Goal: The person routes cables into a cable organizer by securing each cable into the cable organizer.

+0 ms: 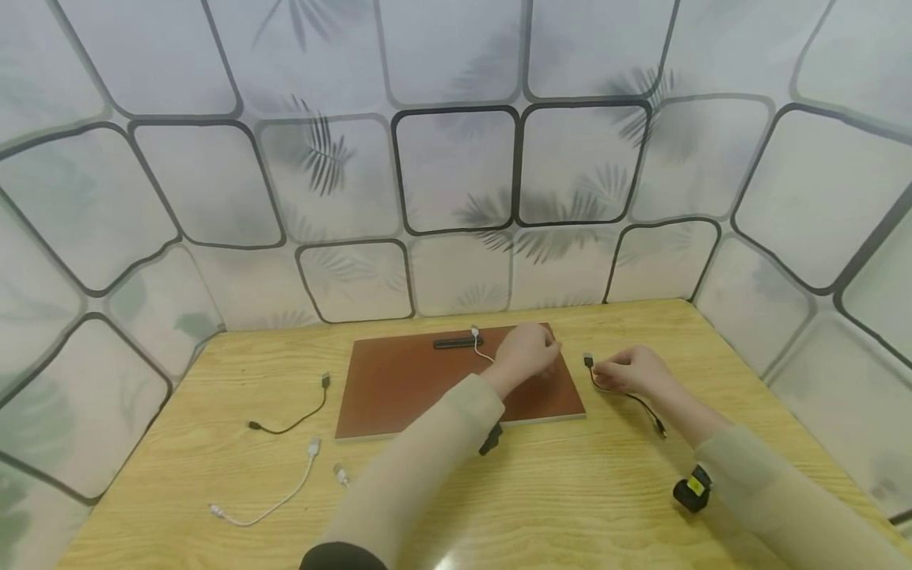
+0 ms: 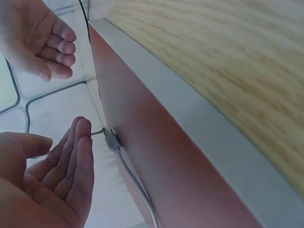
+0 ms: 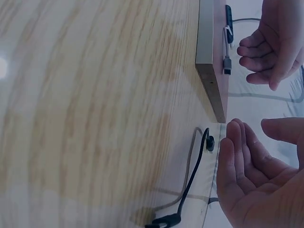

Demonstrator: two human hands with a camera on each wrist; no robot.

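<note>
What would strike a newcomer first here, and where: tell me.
In the head view's middle, the reddish-brown board on the wooden table would likely catch the eye first, with the left hand over its right part. Right of the board, the right hand is beside a black cable; a white cable lies front left.

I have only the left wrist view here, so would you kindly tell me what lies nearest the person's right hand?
Observer: A black cable; the head view shows it beside the right hand.
Operator: Thank you; is there another black one anywhere on the table?
Observer: Yes, a second black cable lies beyond the brown board, on the person's left.
</note>
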